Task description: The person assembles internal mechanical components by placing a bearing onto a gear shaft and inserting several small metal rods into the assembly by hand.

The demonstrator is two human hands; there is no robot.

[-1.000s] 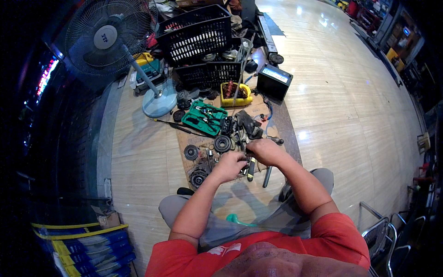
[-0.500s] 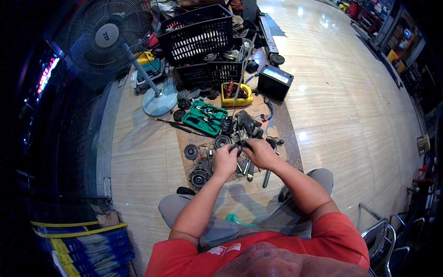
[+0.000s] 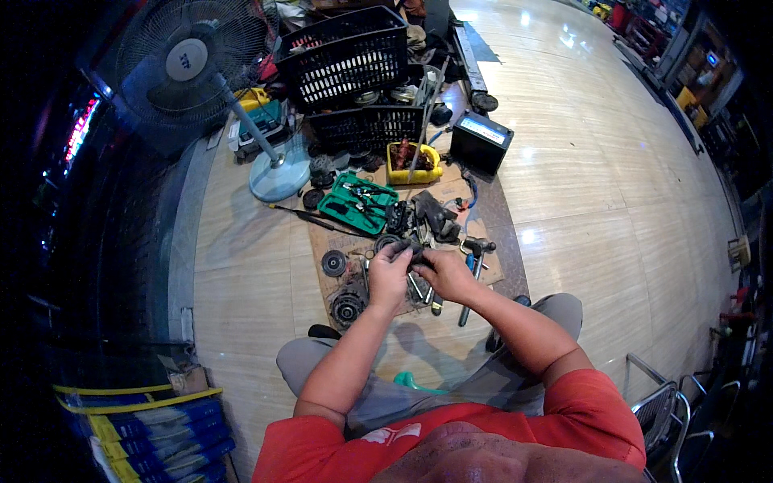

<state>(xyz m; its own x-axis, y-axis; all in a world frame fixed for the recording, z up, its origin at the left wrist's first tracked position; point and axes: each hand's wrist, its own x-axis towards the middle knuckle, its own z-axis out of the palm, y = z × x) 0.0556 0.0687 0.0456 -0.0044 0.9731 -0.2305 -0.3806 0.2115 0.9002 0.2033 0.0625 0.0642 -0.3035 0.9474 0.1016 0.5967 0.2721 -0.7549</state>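
Observation:
My left hand (image 3: 388,274) and my right hand (image 3: 441,272) meet over a cardboard sheet (image 3: 493,241) on the floor. Both are closed on a small dark metal part (image 3: 412,253) held between the fingertips. Its exact shape is too small to tell. Just beyond the hands lie dark round machine parts (image 3: 334,262) and a heap of black pieces (image 3: 435,216). A hammer (image 3: 473,262) lies to the right of my right hand. A round pulley-like part (image 3: 348,307) sits left of my left wrist.
A green tool case (image 3: 356,204) lies open beyond the cardboard, with a yellow tub (image 3: 413,163) and a black box (image 3: 481,142) behind. Black crates (image 3: 346,60) are stacked at the back. A standing fan (image 3: 197,68) is at the left. Metal chair frames (image 3: 672,402) stand at lower right.
Both hands have come together and lifted slightly away from me, the right hand moving left to meet the left on the small part.

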